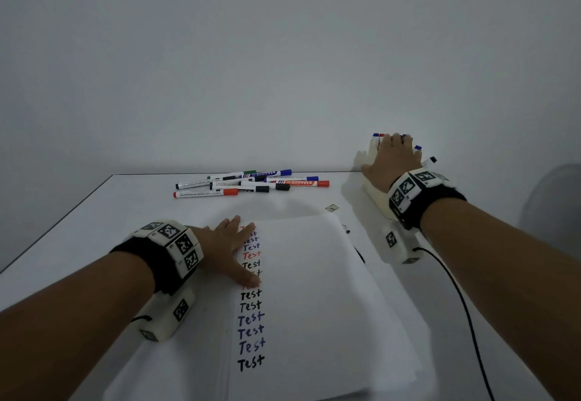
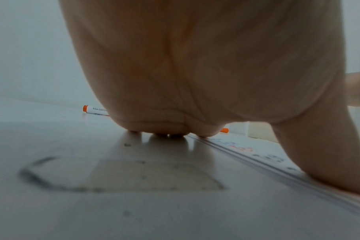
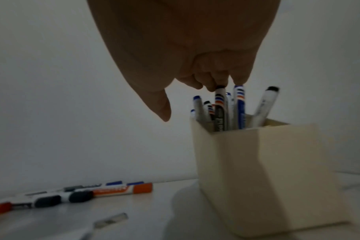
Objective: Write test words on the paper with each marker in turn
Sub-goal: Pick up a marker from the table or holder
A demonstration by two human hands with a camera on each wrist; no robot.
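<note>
While our left hand (image 1: 227, 247) lies flat, fingers spread, pinning the paper (image 1: 317, 300) on the counter (image 1: 94, 212), our right hand (image 1: 390, 158) reaches down over the holder (image 3: 267, 170), fingertips (image 3: 213, 87) touching an upright black marker (image 3: 220, 110); whether it's pinched, we cannot tell.

White paper sheet (image 1: 314, 290): "Test" column in black, blue, red. Cream plastic pen holder (image 3: 267, 170). Loose markers (image 1: 251, 182) capped red, blue, black, probably green. White desk (image 1: 78, 227).

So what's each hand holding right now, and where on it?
Right hand fingertips touch a black-capped marker at its top end; grip unclear. Left hand presses flat on the paper.
</note>
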